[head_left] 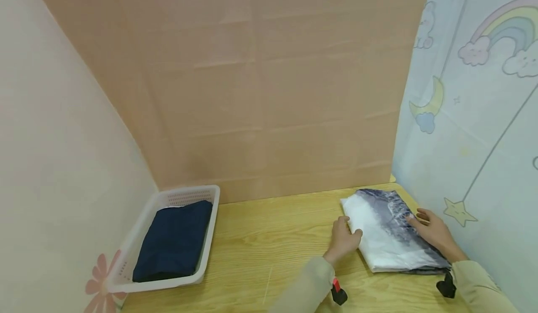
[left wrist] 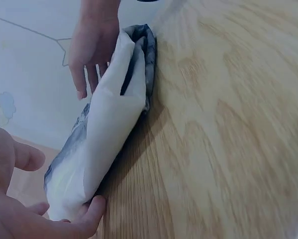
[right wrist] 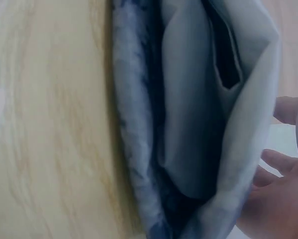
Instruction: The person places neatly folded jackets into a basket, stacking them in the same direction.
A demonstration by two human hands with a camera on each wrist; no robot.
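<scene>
On the left, a white basket sits on the wood desk, close to the pale left wall. A folded dark blue cloth lies flat in it, and a bit of white peeks out at its back edge. A wide stretch of wood runs from the basket to the left hand. That hand has its thumb and fingers spread at the left edge of a folded white and grey cloth, without a grip on it. This cloth lies near the desk's right end. The right hand is open too, at the cloth's right edge, gripping nothing. Only a thin gap parts it from the right wall.
</scene>
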